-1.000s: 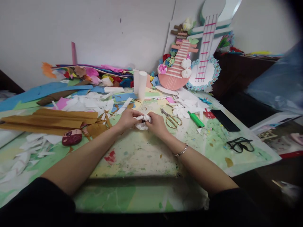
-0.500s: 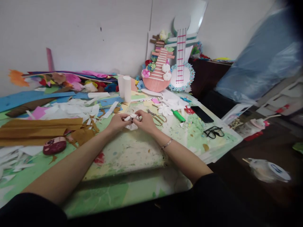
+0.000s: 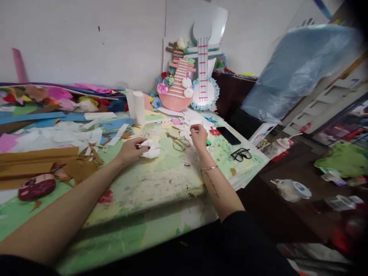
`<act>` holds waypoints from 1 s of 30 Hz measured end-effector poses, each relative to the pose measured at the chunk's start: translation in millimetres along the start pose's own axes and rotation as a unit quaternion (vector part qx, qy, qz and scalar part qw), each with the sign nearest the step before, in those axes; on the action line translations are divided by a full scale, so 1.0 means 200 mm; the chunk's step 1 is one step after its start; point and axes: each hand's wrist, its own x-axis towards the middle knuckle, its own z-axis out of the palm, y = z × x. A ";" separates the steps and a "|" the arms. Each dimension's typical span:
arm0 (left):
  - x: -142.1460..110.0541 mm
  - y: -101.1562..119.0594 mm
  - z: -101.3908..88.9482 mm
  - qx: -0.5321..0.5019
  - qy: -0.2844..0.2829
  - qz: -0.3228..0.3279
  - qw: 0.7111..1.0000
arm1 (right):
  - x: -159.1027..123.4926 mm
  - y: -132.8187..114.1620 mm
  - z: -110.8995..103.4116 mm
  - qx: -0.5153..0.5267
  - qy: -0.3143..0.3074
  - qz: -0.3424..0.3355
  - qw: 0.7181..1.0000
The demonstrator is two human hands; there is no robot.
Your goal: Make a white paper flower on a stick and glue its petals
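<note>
My left hand (image 3: pixel 132 150) pinches a crumpled white paper flower (image 3: pixel 151 149) just above the table, a thin white strand sticking out to its right. My right hand (image 3: pixel 199 137) is apart from it, further right, with its fingers curled together at the edge of flat white paper petals (image 3: pixel 184 132). Whether anything is between those fingertips is hidden. The hand covers most of a green tube (image 3: pixel 208 142). Gold-handled scissors (image 3: pixel 179 143) lie slightly opened between my two hands.
Black glasses (image 3: pixel 240 154) and a phone (image 3: pixel 229 135) lie at the right. White rolls (image 3: pixel 139 108) stand behind, near decorated paper instruments (image 3: pixel 176 96). Brown crepe paper (image 3: pixel 37 163), white scraps (image 3: pixel 74 134) and a dark red case (image 3: pixel 36 187) cover the left.
Both hands were together on the white paper; now the right has let go and moved right to the petals, while the left keeps the flower. The view has turned right.
</note>
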 end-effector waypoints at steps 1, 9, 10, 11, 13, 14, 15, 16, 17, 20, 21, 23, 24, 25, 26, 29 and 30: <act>0.00 0.00 0.00 0.023 0.007 0.010 1.000 | -0.02 -0.01 0.01 -0.013 -0.022 -0.013 1.000; 0.04 -0.09 -0.09 0.205 0.034 0.093 0.974 | -0.20 -0.14 0.13 -0.115 -0.229 -0.175 0.951; 0.05 -0.09 -0.10 0.208 0.038 0.088 0.973 | -0.22 -0.14 0.13 -0.124 -0.237 -0.182 0.946; 0.05 -0.10 -0.11 0.209 0.041 0.082 0.974 | -0.24 -0.14 0.13 -0.132 -0.243 -0.187 0.943; 0.05 -0.10 -0.12 0.208 0.049 0.072 0.974 | -0.26 -0.14 0.12 -0.141 -0.253 -0.196 0.937; 0.05 -0.10 -0.11 0.208 0.054 0.070 0.974 | -0.27 -0.14 0.11 -0.142 -0.258 -0.202 0.934; 0.04 -0.10 -0.11 0.207 0.059 0.069 0.974 | -0.29 -0.13 0.09 -0.142 -0.263 -0.206 0.932; 0.04 -0.10 -0.11 0.206 0.066 0.070 0.974 | -0.30 -0.12 0.07 -0.141 -0.267 -0.211 0.929; 0.03 -0.10 -0.10 0.204 0.071 0.071 0.974 | -0.33 -0.11 0.04 -0.138 -0.272 -0.217 0.927; 0.01 -0.10 -0.09 0.204 0.086 0.071 0.973 | -0.44 -0.07 -0.06 -0.112 -0.264 -0.229 0.930; 0.00 -0.10 -0.09 0.205 0.085 0.072 0.972 | -0.49 -0.05 -0.10 -0.102 -0.242 -0.219 0.940; -0.01 -0.10 -0.09 0.211 0.086 0.072 0.971 | -0.62 -0.02 -0.16 -0.089 -0.188 -0.193 0.959; -0.02 -0.10 -0.08 0.213 0.065 0.084 0.971 | -0.68 0.00 -0.19 -0.088 -0.174 -0.185 0.963; -0.02 -0.10 -0.08 0.207 0.090 0.081 0.971 | -0.75 0.02 -0.21 -0.086 -0.162 -0.182 0.966; -0.02 -0.11 -0.08 0.198 0.103 0.083 0.971 | -0.81 0.04 -0.23 -0.086 -0.149 -0.182 0.968; -0.03 -0.12 -0.08 0.182 0.139 0.092 0.969 | -0.98 0.10 -0.26 -0.088 -0.112 -0.180 0.973; -0.04 -0.12 -0.09 0.174 0.155 0.107 0.966 | -1.02 0.12 -0.27 -0.083 -0.112 -0.184 0.973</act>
